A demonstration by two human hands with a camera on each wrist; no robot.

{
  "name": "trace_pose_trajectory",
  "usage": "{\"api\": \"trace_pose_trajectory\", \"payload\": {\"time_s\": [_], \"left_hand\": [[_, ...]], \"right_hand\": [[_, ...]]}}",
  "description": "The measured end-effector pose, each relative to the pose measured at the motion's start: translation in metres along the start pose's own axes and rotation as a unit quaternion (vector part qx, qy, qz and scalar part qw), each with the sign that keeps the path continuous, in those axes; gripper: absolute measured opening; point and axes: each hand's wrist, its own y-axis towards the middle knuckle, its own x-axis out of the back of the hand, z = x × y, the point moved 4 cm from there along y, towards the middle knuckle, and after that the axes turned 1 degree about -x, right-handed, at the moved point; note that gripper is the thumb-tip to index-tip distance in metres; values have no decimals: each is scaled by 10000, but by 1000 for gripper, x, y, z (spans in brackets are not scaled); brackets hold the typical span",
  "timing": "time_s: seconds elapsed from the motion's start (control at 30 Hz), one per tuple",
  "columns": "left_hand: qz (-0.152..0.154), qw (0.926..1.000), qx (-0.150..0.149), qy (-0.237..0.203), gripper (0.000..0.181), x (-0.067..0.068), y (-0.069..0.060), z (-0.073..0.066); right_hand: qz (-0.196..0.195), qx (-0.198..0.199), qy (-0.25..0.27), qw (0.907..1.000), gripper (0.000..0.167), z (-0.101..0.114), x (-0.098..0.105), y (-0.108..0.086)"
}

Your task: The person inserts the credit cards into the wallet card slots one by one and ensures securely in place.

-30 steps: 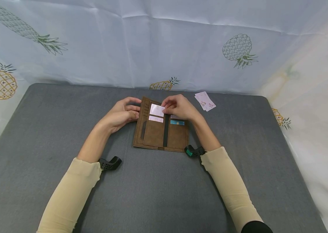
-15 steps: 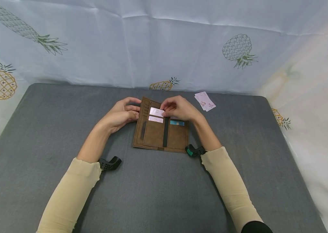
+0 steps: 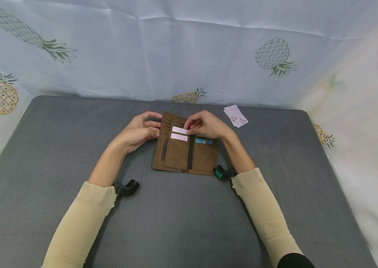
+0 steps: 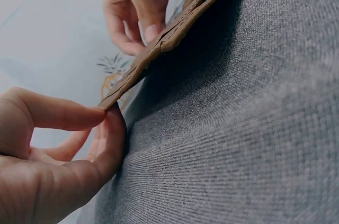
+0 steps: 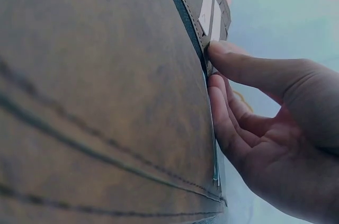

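A brown wallet (image 3: 177,156) lies open on the grey table, its stitched card slots facing up. My left hand (image 3: 138,130) pinches the wallet's left edge between thumb and fingers; the left wrist view shows that edge lifted off the cloth. At the wallet's top, my right hand (image 3: 207,125) pinches the right end of a pale pink card (image 3: 179,130), which sits mostly inside the upper slot. Just below it, another pink card (image 3: 179,137) shows a narrow strip. A blue card (image 3: 203,141) peeks out of the right-hand panel. My right fingers hide the top of that panel.
Several loose pink cards (image 3: 236,115) overlap near the table's back edge, right of the wallet. Behind the grey table (image 3: 162,223) hangs a white pineapple-print cloth (image 3: 209,56). A black band device (image 3: 126,187) is on my left wrist, another (image 3: 225,173) on my right.
The upper pink card has slid down into its slot, so less of it shows. My right hand has moved slightly down with it. My left hand has kept its place on the wallet.
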Motion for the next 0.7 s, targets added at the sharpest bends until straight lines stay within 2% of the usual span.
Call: {"api": "trace_pose_trajectory", "payload": {"time_s": [0.4, 0.7], "left_hand": [[4, 10000, 27, 76, 65, 0, -1, -1], [54, 9999, 35, 87, 66, 0, -1, -1]], "right_hand": [[-15, -10, -210, 9998, 14, -1, 0, 0], [-53, -79, 259, 9996, 22, -4, 8, -4]]}}
